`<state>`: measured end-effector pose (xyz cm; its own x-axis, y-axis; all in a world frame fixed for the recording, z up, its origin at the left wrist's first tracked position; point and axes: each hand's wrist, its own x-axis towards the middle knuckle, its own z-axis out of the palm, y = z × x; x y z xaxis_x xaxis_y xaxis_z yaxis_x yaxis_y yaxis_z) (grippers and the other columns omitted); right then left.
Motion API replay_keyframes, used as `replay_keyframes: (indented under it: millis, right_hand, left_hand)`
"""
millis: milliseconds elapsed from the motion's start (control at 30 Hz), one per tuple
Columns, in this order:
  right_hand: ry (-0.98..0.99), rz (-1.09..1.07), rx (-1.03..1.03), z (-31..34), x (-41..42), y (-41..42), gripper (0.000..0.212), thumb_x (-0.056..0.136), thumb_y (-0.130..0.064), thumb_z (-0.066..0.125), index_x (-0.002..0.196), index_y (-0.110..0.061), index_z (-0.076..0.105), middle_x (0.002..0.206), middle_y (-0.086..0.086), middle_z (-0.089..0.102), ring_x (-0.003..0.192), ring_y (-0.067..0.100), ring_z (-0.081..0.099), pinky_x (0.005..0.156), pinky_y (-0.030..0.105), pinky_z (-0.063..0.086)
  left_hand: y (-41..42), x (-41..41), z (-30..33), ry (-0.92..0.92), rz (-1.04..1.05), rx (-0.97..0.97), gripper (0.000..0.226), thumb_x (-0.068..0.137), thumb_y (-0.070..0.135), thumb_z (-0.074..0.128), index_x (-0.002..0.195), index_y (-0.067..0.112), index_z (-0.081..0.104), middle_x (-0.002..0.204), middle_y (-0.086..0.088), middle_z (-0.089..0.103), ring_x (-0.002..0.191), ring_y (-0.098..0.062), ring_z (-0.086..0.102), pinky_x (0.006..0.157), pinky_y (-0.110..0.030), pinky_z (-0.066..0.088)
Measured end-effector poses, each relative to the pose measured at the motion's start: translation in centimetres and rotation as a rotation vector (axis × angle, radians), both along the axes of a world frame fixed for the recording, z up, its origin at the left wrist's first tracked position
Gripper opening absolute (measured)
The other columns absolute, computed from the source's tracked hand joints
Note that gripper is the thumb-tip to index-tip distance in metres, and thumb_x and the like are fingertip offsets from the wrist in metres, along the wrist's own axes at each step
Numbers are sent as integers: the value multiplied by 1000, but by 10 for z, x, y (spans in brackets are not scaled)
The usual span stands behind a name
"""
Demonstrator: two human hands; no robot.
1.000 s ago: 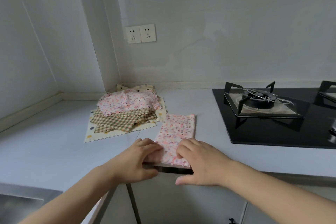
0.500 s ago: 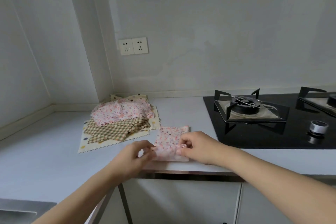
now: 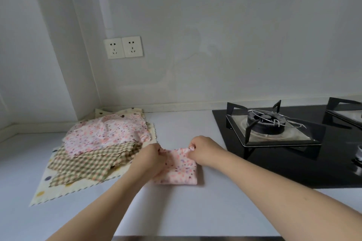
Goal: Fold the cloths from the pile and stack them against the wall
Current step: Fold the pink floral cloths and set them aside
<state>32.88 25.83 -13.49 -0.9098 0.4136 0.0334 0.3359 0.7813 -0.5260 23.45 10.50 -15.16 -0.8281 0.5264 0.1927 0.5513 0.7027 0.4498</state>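
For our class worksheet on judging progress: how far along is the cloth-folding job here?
Done: nothing is stacked by the wall yet. In hand: both hands, left and right, pinch the far corners of a pink floral cloth, folded small on the counter. Left: the pile of floral, checked and dotted cloths remains unfolded.

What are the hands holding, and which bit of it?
Both hands hold the small pink flowery cloth on the counter. The left hand pinches its far left corner, and the right hand pinches its far right corner with curled fingers.
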Motion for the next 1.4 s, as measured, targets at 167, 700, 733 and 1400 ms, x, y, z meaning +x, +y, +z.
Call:
replay_keyframes:
  millis: [167, 700, 733, 1400]
  right_hand:
    - [-30, -7, -50, -9, -9, 8, 5, 85, -18, 62, 86, -18, 57, 96, 0, 59, 86, 17, 53, 56, 20, 36]
    - [-60, 192, 399, -17, 42, -22, 54, 94, -58, 42, 122, -14, 53, 124, 4, 49, 118, 23, 46, 102, 37, 35]
    - [-79, 201, 429, -18, 45, -23, 58, 93, -62, 40, 124, -14, 51, 126, 3, 47, 120, 23, 44, 103, 37, 34]
    - [-210, 156, 206, 7, 9, -1, 33, 92, -36, 57, 118, -15, 53, 126, 4, 46, 118, 26, 47, 101, 38, 40]
  left_hand:
    - [3, 6, -18, 170, 62, -52, 17, 94, 30, 42, 79, 22, 43, 75, 7, 52, 71, -19, 49, 55, -30, 33]
    - [-37, 25, -25, 346, -459, 83, 43, 90, 43, 35, 108, 15, 62, 109, 3, 58, 101, -18, 55, 90, -28, 41]
    - [-37, 28, -25, 302, -430, 3, 55, 89, 52, 28, 119, 19, 60, 120, 6, 57, 111, -18, 53, 97, -30, 39]
    - [-6, -4, 13, 226, -263, -455, 35, 96, 35, 36, 130, 38, 45, 136, 16, 48, 133, -18, 25, 110, -50, 10]
